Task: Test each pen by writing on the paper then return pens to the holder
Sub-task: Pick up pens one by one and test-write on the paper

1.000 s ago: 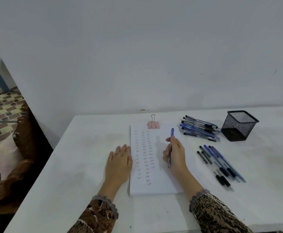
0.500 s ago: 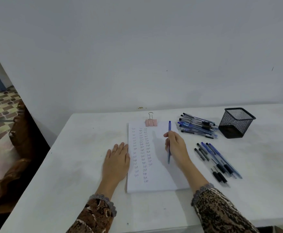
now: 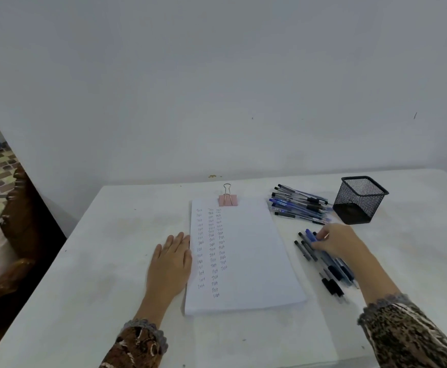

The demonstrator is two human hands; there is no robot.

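Columns of short handwritten words, too small to read, fill the left half of the paper pad (image 3: 246, 256), clipped at its top by a pink binder clip (image 3: 228, 200). Left hand (image 3: 170, 264) lies flat and open on the counter (image 3: 84, 274) at the pad's left edge. Right hand (image 3: 336, 243) curls its grip around a blue pen (image 3: 310, 235) over the near row of pens (image 3: 323, 261). Another pen pile (image 3: 299, 204) lies beside the black mesh holder (image 3: 359, 199), whose inside looks bare.

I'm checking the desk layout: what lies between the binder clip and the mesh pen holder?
In the head view, a pile of pens lies on the table between the pink binder clip and the black mesh holder.
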